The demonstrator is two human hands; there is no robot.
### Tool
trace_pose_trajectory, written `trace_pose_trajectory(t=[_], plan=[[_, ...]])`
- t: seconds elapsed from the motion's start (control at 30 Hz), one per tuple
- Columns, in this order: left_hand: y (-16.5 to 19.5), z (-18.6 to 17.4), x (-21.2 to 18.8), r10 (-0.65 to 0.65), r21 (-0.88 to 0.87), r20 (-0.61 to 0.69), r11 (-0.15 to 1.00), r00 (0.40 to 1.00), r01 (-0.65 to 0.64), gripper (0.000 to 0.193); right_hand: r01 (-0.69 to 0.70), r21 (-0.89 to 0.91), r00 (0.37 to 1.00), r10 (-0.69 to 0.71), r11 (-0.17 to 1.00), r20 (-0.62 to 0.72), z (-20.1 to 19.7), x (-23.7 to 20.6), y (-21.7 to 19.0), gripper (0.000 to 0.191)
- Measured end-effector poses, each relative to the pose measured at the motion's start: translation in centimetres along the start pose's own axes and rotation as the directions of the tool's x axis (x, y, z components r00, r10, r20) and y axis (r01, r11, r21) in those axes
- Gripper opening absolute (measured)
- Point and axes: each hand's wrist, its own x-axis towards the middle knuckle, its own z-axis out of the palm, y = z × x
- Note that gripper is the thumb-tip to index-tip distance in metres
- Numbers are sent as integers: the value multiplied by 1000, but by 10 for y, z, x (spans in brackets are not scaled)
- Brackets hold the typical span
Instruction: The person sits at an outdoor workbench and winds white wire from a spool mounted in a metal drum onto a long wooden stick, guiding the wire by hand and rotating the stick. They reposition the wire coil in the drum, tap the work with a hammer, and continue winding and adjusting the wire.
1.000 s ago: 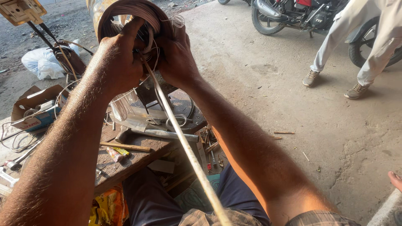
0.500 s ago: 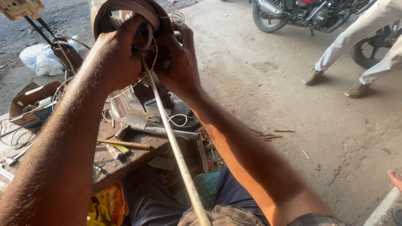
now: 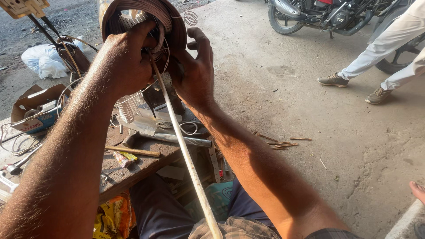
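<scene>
A round motor stator wound with copper-coloured wire coils (image 3: 166, 20) is held up in front of me. My left hand (image 3: 126, 62) grips its left side, thumb pressed over the coil bundle. My right hand (image 3: 195, 73) holds the right side, fingers curled against the winding. A long white stick (image 3: 188, 161) runs from the coils down toward my lap between my forearms. Thin loose wire ends (image 3: 190, 17) curl off the top of the winding.
A worn wooden bench (image 3: 133, 170) carries a hammer (image 3: 166, 138), a small tube and scrap wire. A cardboard box (image 3: 37, 110) sits left, a white bag (image 3: 46, 62) behind. On the concrete at right stand a motorcycle (image 3: 318, 15) and a person's legs (image 3: 380, 48).
The stator and both hands sit slightly lower and further right in the view. The person at the right has stepped a little leftward.
</scene>
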Motion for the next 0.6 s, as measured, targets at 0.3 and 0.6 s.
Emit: trace_pose_trajectory(t=[0.3,0.6], plan=[[-1,-2,-1,-65,52,25,997,998,64,65,-1,-97,989,15,995,149,6,11,-1,14],[-2,2,0,-92,44,37,995,995,90,64,-150,16,987,149,989,56,5,7,-7,29]])
